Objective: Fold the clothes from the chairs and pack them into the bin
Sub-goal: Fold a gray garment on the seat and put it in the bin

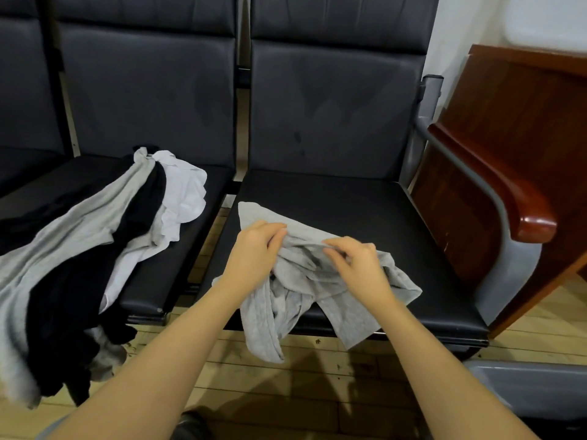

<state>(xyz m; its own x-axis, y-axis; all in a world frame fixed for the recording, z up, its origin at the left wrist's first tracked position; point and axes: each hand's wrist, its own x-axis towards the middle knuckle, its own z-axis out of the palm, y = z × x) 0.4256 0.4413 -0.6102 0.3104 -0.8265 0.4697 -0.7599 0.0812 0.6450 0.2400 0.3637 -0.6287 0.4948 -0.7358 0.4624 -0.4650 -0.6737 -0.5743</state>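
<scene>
Head view shows the task at an early stage: we see 1 grey garment [305,281] lying crumpled on the right chair seat [397,217], with 2 ends hanging over the near edge toward the floor, and no finished fold in it yet. We judge this garment to be the item in hand. A pile of grey, black and white clothes [95,249] waits unfolded on the left chair seat [178,268], trailing off its near edge. A grey bin corner [533,389] shows at the near right; we cannot tell whether anything is packed in it. Left hand [254,249] pinches the cloth near its far left side, fingers curled. Right hand [355,258] pinches a raised fold just beside it. Both forearms reach forward from the near edge, hands close together but not touching
</scene>
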